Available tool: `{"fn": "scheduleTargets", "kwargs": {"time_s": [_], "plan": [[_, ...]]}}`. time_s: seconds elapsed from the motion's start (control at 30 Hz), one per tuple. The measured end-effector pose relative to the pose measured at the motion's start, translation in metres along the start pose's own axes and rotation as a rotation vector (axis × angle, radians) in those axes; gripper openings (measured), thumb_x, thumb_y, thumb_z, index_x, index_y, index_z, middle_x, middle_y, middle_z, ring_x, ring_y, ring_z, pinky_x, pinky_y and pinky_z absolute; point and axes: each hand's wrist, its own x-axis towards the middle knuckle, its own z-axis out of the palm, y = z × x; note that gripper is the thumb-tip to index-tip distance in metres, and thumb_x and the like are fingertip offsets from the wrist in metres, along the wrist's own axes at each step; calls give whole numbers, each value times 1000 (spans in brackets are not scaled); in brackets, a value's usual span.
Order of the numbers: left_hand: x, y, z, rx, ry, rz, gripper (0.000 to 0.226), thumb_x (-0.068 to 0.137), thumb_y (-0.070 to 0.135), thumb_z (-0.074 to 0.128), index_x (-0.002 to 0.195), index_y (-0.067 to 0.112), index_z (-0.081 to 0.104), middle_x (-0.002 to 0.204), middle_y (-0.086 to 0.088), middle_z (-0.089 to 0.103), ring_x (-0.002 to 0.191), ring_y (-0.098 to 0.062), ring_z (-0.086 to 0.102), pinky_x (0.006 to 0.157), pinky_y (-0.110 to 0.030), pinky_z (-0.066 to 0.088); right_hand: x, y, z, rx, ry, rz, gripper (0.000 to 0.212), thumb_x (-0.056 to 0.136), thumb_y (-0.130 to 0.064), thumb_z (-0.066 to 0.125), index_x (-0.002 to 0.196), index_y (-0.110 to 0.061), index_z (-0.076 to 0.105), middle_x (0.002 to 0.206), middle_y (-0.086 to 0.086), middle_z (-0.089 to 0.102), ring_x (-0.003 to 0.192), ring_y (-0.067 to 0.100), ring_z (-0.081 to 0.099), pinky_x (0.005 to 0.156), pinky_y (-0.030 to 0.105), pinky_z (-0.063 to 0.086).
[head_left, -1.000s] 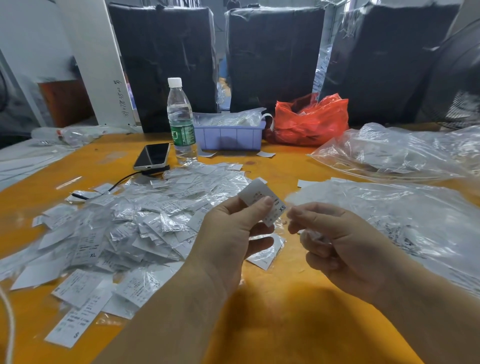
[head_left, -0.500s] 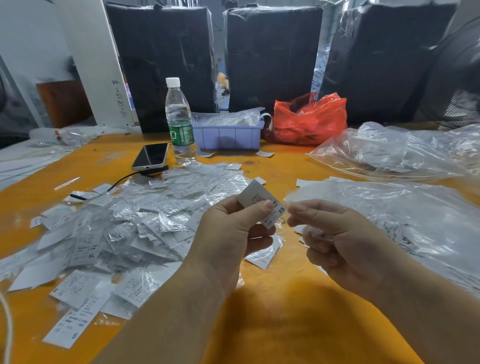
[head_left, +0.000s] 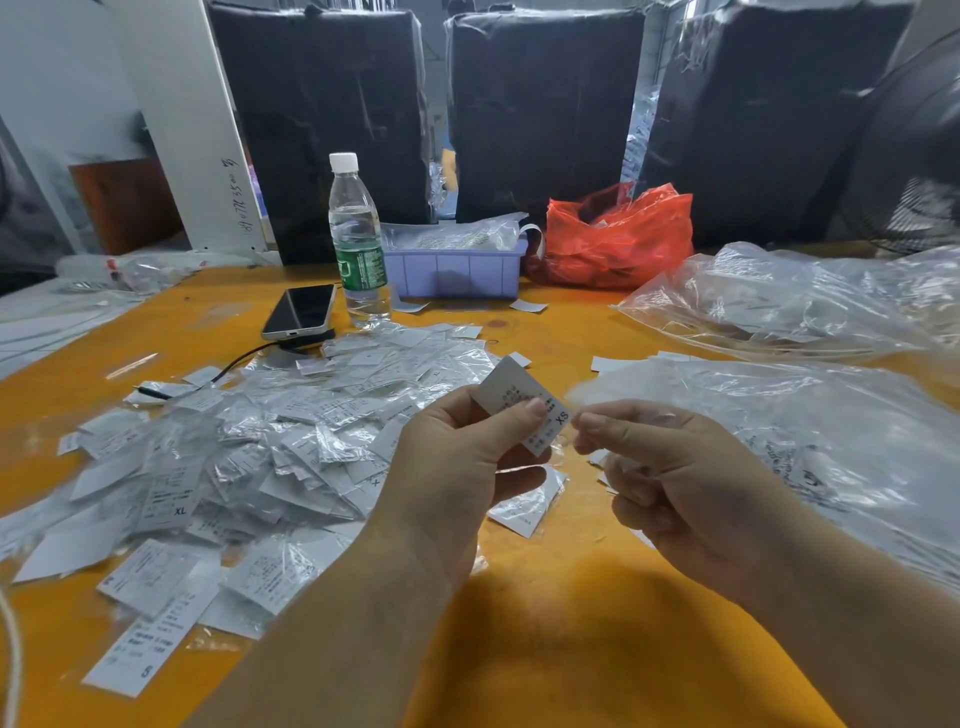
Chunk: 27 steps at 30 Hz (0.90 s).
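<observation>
XS label (head_left: 508, 387): one, pinched in left hand (head_left: 452, 467); right hand (head_left: 685, 483) just beside.

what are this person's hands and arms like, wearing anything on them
Nothing worn that shows. The left hand and right hand are bare: no gloves, no rings, no watch or band at either wrist. The nails in view are short and plain. The forearms are bare too, and no sleeve reaches into the frame.
</observation>
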Motion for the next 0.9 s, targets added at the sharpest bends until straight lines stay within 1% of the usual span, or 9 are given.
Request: {"fn": "scheduleTargets", "kwargs": {"time_s": [0.1, 0.3, 0.43, 0.53, 0.6, 0.7, 0.77, 0.83, 0.9], "plan": [[0, 1, 0, 7, 7, 8, 33, 60, 20, 76, 92, 10, 73, 73, -5, 72, 58, -15, 67, 51, -25, 56, 1, -2, 0, 9, 47, 3, 30, 63, -19, 74, 88, -3, 71, 69, 5, 62, 40, 7, 30, 34, 18, 24], [-1, 1, 0, 13, 21, 29, 30, 61, 19, 76, 89, 10, 73, 72, -5, 71, 57, -14, 66, 50, -24, 55, -1, -1, 2, -11, 11, 16, 28, 65, -20, 73, 87, -2, 69, 66, 3, 62, 39, 7, 31, 34, 17, 24], [-1, 1, -1, 26, 29, 36, 14, 76, 10, 74, 90, 9, 73, 71, -4, 71, 58, -13, 66, 50, -23, 55, -1, 1, 4, -41, 4, 21, 28, 66, -18, 74, 88, -2, 67, 68, 4, 63, 39, 7, 30, 35, 18, 22], [-1, 1, -1, 32, 44, 42, 13, 80, 9, 73, 92, 8, 73, 71, -4, 71, 59, -13, 66, 51, -23, 55, -1, 1, 5, -59, -6, 25, 31, 67, -18, 75, 91, -1, 67, 69, 5, 63, 40, 7, 29, 35, 18, 21], [-1, 0, -1, 40, 49, 51, 14, 78, 11, 74, 93, 9, 73, 75, -5, 72, 62, -14, 67, 53, -24, 56, -2, 1, 5, -63, -25, 27, 31, 65, -17, 75, 92, -2, 67, 69, 5, 64, 39, 7, 29, 35, 18, 22], [-1, 0, 0, 36, 52, 64, 21, 69, 17, 75, 89, 12, 73, 85, -10, 75, 71, -17, 69, 61, -27, 58, -2, 2, 6, -76, -55, 15, 32, 62, -16, 75, 90, -3, 69, 70, 7, 64, 41, 8, 29, 35, 18, 23], [0, -1, 0, 32, 56, 68, 16, 71, 15, 74, 87, 13, 73, 87, -9, 75, 75, -18, 70, 63, -28, 59, -3, 2, 5, -95, -68, 5, 34, 61, -16, 75, 91, -2, 70, 72, 10, 65, 43, 10, 28, 36, 18, 23], [1, -2, 0, 32, 57, 71, 10, 76, 12, 73, 86, 14, 73, 86, -8, 75, 78, -19, 70, 66, -29, 59, -3, 3, 5, -110, -78, -1, 31, 61, -17, 75, 89, -4, 72, 74, 11, 66, 45, 10, 27, 37, 19, 23], [1, -3, 1, 38, 52, 76, 12, 74, 13, 74, 86, 13, 73, 88, -10, 75, 81, -20, 70, 69, -31, 59, -3, 3, 5, -115, -89, -6, 24, 62, -17, 75, 84, -6, 73, 74, 12, 65, 44, 10, 27, 38, 18, 23]]}}
